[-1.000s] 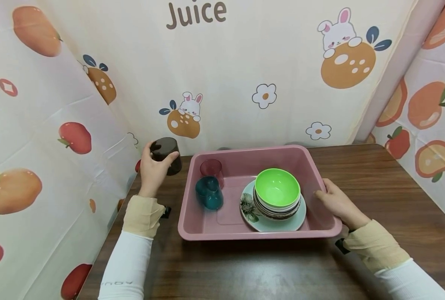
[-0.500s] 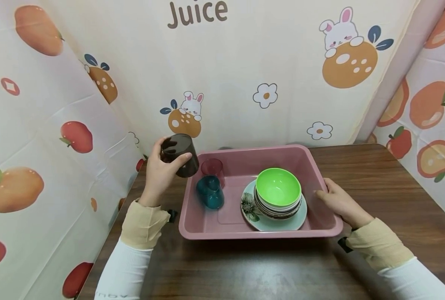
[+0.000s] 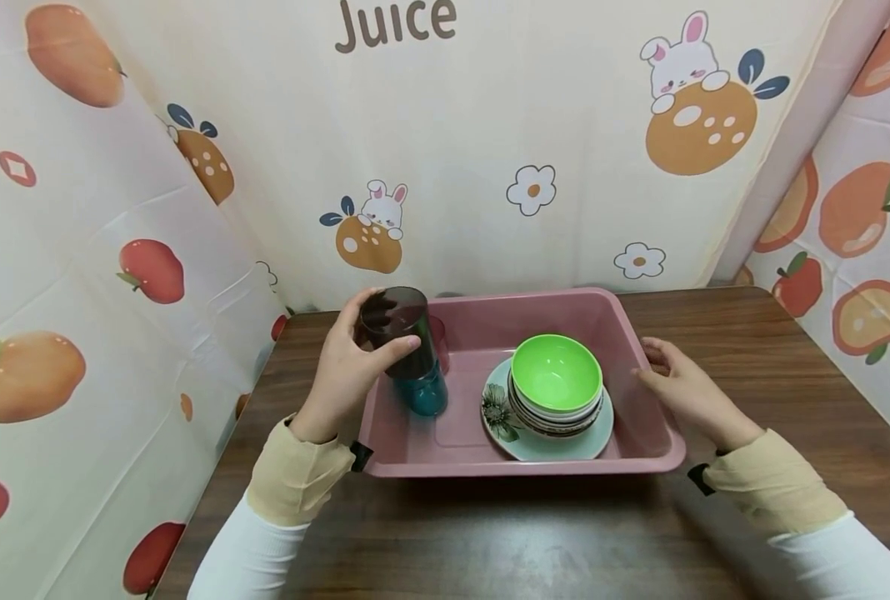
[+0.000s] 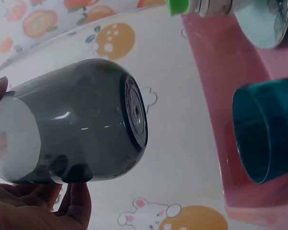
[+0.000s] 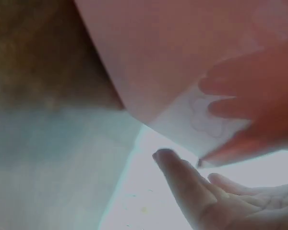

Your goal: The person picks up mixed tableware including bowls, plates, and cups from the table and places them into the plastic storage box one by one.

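Observation:
My left hand (image 3: pixel 337 377) grips a smoky dark tumbler (image 3: pixel 400 332) between thumb and fingers, over the left end of a pink plastic basin (image 3: pixel 520 469). Its rounded base points toward a teal tumbler (image 3: pixel 427 397) in the basin; the left wrist view shows a gap between the dark tumbler (image 4: pixel 91 120) and the teal one (image 4: pixel 273 127). A red tumbler (image 3: pixel 441 342) behind is mostly hidden. At the basin's right side my right hand (image 3: pixel 696 398) has its fingers loosely extended beside the rim, holding nothing; the right wrist view shows those fingers (image 5: pixel 182 179) close by the pink wall.
In the basin's right half, a lime green bowl (image 3: pixel 556 372) tops a stack of bowls on a pale plate with a flower print (image 3: pixel 499 417). The basin sits on a dark wooden table (image 3: pixel 520 542). A fruit-printed curtain (image 3: pixel 475 208) stands behind and at both sides.
My left hand has carried the dark tumbler rightward, from beside the basin to over the teal tumbler. My right hand has loosened from the basin's right rim.

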The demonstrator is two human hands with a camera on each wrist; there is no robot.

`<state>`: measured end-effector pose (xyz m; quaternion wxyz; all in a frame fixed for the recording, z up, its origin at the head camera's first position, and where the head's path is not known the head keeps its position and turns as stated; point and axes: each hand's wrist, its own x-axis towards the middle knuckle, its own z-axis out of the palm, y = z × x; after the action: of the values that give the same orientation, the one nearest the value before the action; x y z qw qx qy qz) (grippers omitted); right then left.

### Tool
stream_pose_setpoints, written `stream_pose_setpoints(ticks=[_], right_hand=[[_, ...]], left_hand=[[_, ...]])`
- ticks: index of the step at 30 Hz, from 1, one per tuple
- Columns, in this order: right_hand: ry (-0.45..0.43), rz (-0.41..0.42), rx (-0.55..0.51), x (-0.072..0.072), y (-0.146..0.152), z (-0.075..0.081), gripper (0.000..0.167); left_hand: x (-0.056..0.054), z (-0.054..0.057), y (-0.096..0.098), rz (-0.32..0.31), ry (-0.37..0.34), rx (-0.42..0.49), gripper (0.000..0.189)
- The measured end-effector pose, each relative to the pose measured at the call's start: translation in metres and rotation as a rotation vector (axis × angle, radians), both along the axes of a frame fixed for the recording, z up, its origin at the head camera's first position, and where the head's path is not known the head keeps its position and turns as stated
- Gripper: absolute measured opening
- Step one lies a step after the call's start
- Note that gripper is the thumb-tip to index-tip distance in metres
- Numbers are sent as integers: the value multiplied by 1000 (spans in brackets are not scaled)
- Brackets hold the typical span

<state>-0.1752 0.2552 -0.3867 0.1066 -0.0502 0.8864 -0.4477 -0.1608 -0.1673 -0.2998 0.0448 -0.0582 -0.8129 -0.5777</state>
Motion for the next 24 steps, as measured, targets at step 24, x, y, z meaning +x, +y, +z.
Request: stream_pose_setpoints(ticks=[24], right_hand=[[318,253,-110,25,-89,97,81]], left_hand=[[26,-14,14,-154,70,-33,69]])
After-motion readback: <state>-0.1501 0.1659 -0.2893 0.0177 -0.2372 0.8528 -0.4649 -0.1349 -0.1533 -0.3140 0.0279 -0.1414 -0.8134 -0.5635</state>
